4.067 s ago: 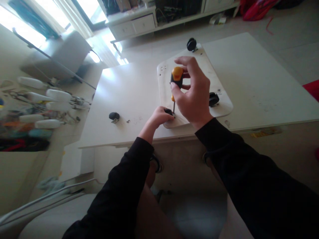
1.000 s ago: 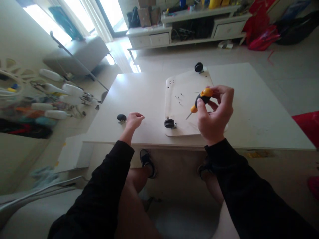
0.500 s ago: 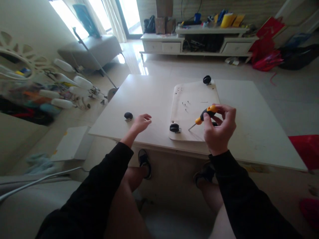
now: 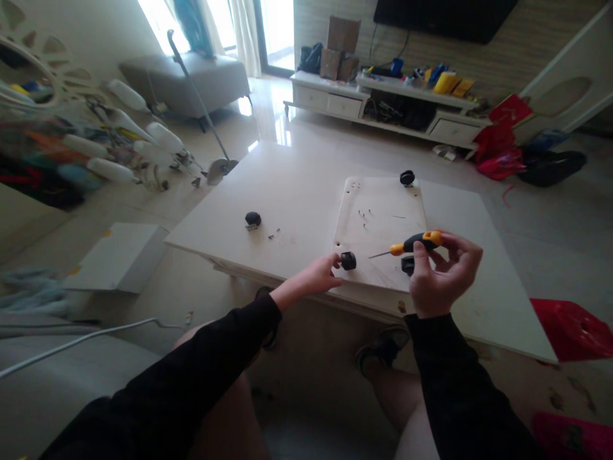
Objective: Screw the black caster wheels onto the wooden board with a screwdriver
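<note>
My right hand (image 4: 445,271) is closed round a yellow-and-black screwdriver (image 4: 416,243), its shaft pointing left above a pale board (image 4: 383,198). My left hand (image 4: 322,273) has its fingertips closed on the near left black caster wheel (image 4: 348,260) at the board's corner. Beside the right thumb sits another caster wheel (image 4: 407,265), partly hidden. A third caster (image 4: 407,177) stands at the far right corner. Several small screws (image 4: 364,216) and a thin rod (image 4: 398,217) lie on the board. The far left corner shows bare holes.
The board lies on a white table (image 4: 287,185). Farther left on it are a loose caster wheel (image 4: 253,220) and two small screws (image 4: 274,234). A white box (image 4: 119,259) stands on the floor at left, a red stool (image 4: 569,329) at right, and a TV cabinet (image 4: 330,101) behind.
My left hand has moved right, from near the loose caster to the near left caster on the board. My right hand still holds the screwdriver, its shaft now more level. The view has shifted.
</note>
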### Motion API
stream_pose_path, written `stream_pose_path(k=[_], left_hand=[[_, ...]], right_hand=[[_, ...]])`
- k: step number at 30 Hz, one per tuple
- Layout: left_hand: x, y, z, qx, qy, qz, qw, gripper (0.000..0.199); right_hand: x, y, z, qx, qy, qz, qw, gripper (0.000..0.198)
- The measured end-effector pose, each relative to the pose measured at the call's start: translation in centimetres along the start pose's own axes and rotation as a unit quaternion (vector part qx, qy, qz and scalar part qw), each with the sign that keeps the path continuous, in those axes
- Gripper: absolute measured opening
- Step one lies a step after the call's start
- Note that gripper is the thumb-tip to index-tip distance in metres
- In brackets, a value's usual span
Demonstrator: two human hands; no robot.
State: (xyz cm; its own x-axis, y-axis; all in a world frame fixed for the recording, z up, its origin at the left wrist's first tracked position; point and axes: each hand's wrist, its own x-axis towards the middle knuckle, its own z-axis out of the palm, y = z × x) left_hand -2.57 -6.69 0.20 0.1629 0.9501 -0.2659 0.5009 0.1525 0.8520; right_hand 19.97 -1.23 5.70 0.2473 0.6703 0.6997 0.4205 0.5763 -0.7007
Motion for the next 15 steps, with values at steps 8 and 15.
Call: stream_pose_path(k=[8, 15], left_hand=[[-1.3, 2.4, 3.0, 0.149, -0.002, 0.052, 0.987, 0.059], [-3.8, 5.7, 6.6, 0.207, -0.080, 0.083, 0.972, 0.030]], right_hand=[[0.5, -2.9, 1.7, 0.075, 0.065, -0.067, 0.993, 0.038], [-0.3, -5.5, 3.1, 0.063, 0.037, -0.152, 0.986, 0.034]])
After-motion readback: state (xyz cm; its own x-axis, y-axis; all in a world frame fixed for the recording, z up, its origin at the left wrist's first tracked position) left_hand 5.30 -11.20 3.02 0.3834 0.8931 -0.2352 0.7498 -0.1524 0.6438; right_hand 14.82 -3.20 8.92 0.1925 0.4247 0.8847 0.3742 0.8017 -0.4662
